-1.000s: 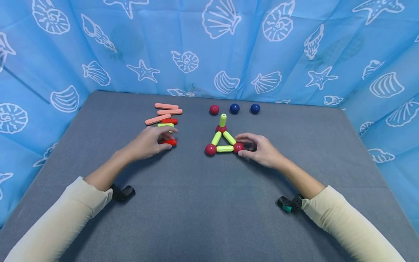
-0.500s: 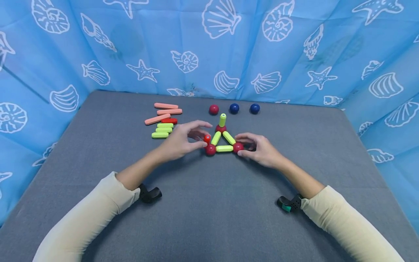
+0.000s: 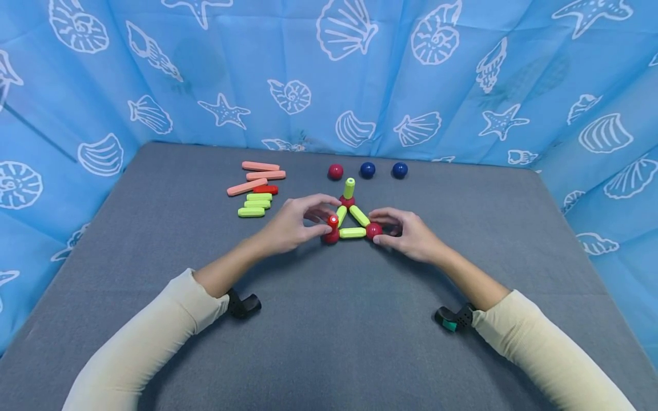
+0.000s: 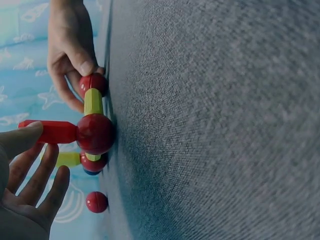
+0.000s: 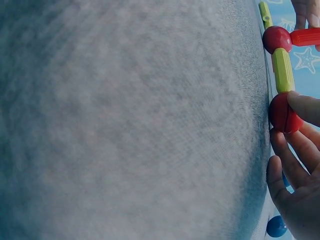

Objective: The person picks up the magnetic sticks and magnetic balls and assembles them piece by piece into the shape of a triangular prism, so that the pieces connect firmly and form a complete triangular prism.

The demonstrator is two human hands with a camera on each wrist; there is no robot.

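Note:
My left hand [image 3: 300, 224] pinches a short red stick [image 3: 333, 222], which stands upright on the left red ball [image 3: 330, 237] of a triangle. In the left wrist view the red stick [image 4: 59, 132] meets that ball [image 4: 96, 134]. Green sticks [image 3: 352, 233] join three red balls, and another green stick [image 3: 349, 188] rises from the back ball [image 3: 346, 202]. My right hand [image 3: 408, 233] grips the right ball [image 3: 373, 230] between thumb and fingers; the right wrist view shows its thumb on that ball [image 5: 285, 113].
Behind the triangle lie a loose red ball [image 3: 336, 172] and two blue balls [image 3: 367, 169]. To the left are three green sticks [image 3: 251, 212], a red stick [image 3: 265, 189] and three pink sticks [image 3: 260, 166]. A patterned blue curtain [image 3: 308, 74] hangs beyond the table.
My left hand took the red stick from the pile at left, carried it right to the triangle and set its end against the left ball. The right hand has stayed put.

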